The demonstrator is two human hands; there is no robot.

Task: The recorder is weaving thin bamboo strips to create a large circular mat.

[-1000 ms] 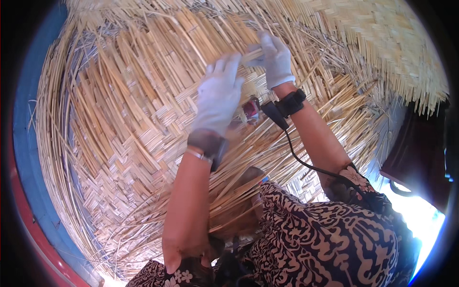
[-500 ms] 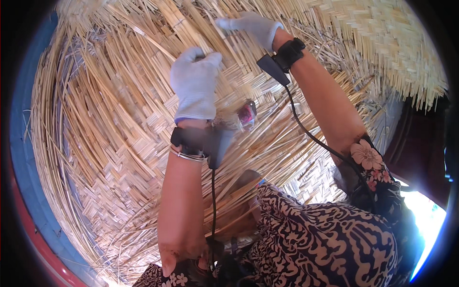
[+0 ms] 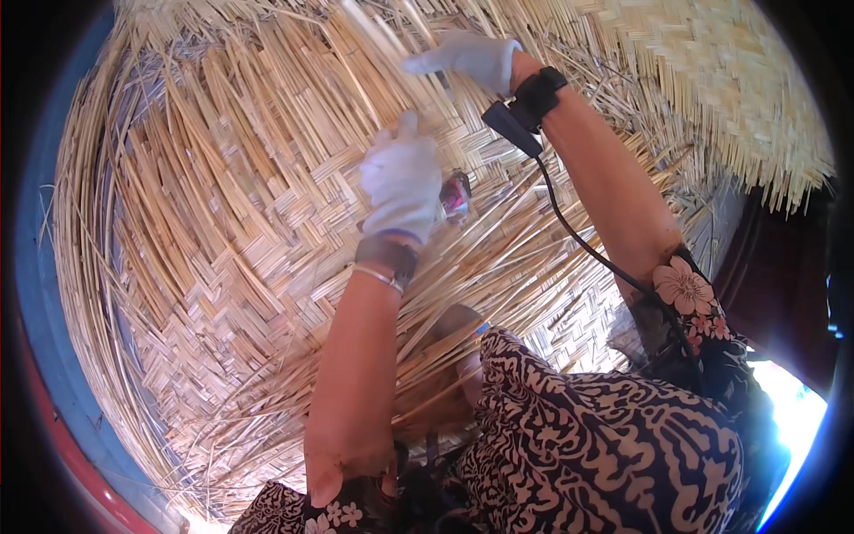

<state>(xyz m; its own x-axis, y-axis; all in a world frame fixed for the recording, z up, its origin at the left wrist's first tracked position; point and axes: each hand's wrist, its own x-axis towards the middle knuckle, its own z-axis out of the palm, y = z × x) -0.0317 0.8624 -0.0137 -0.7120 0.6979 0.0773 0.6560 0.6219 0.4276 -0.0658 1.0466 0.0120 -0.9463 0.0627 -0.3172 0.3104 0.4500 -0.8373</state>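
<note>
A large mat [image 3: 267, 267] of pale, flat plant strips lies beneath both hands, part woven, part loose. Over its woven middle is my left hand [image 3: 400, 182], in a white glove and smeared by motion. One finger points away from me, with nothing visible in the hand. Farther off and to the right, my gloved right hand [image 3: 471, 60] rests over the loose strips, its fingers stretched out and partly hidden at the tips. A blurred pale strip [image 3: 378, 36] stands raised just left of those fingertips.
Long loose strips [image 3: 516, 240] fan across the near right side. Another woven piece [image 3: 712, 80] overlaps at the upper right. A small pink and dark object [image 3: 455, 198] lies beside my left hand. A black cable [image 3: 569, 236] runs along my right arm. A blue edge [image 3: 53, 267] borders the left.
My left hand has moved right and nearer to me, its pinch on the strips loosened. The strip beyond it has lifted and blurred. My right hand has hardly moved.
</note>
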